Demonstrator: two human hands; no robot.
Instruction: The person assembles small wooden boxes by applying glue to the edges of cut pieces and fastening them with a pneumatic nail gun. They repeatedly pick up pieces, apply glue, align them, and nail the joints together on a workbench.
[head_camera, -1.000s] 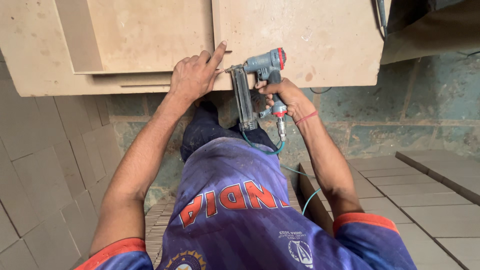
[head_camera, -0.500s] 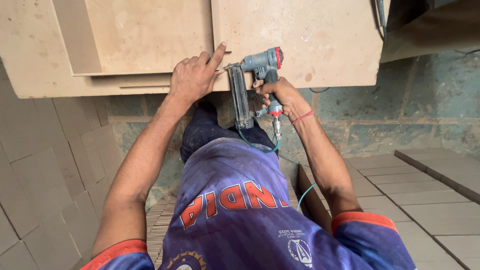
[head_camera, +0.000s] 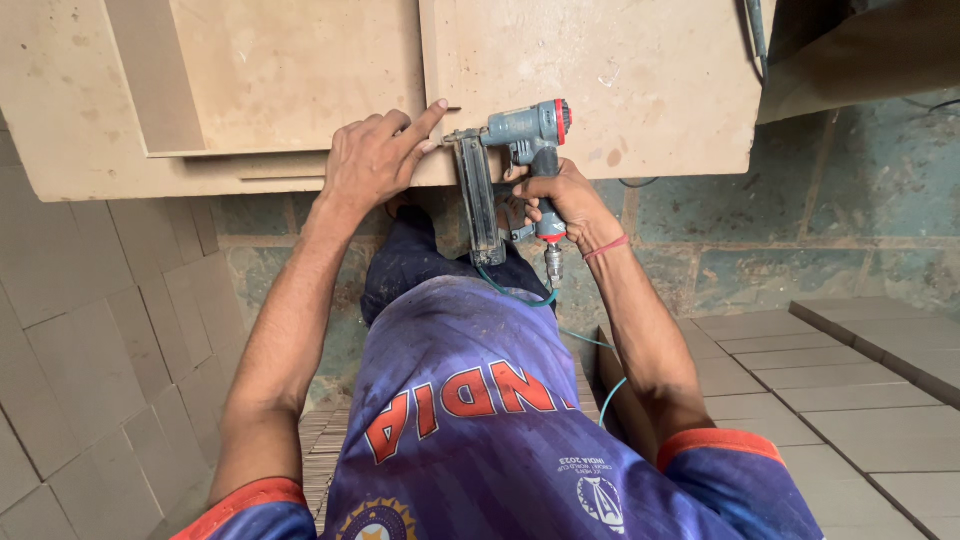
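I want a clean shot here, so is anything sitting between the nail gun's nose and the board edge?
Nothing visible does. The nail gun in the right hand has its nose against the board, and the left hand lies beside it, index fingertip close to the nose.

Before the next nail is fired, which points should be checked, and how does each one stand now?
1. Right hand grips nail gun handle: ok.
2. Gun nose on the seam between the wooden boards: ok.
3. Left hand presses the boards flat: ok.
4. Left index fingertip clear of the nose: not ok, very close.
5. Air hose free of kinks: cannot tell.
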